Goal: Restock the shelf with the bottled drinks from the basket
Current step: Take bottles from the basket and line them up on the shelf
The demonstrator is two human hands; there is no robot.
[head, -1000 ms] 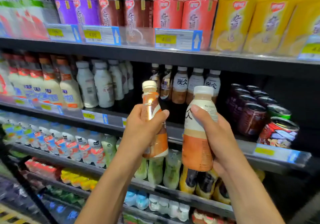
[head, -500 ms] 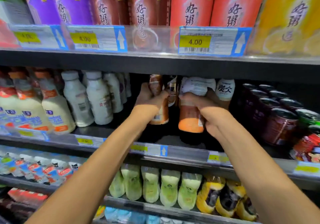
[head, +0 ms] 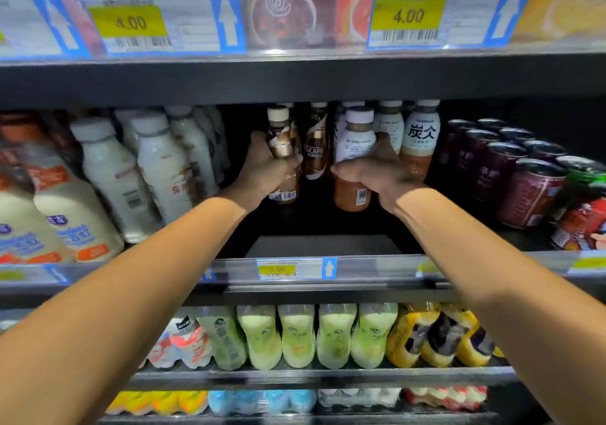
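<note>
Grips curled: left hand [head: 265, 167] round a brown bottle [head: 281, 139], right hand [head: 380, 170] round a white-labelled bottle [head: 355, 140], stocked bottles [head: 421, 137] just behind.

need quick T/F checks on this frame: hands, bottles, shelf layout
1. The left hand grips a brown bottle, and the right hand grips a white-labelled bottle. True.
2. The price tag on the shelf edge between the arms reads 4.00. False: it reads 5.00.
3. Dark cans stand to the right of the right hand. True.
4. The pale green bottles share the shelf that the hands reach into. False: they are one shelf lower.
</note>
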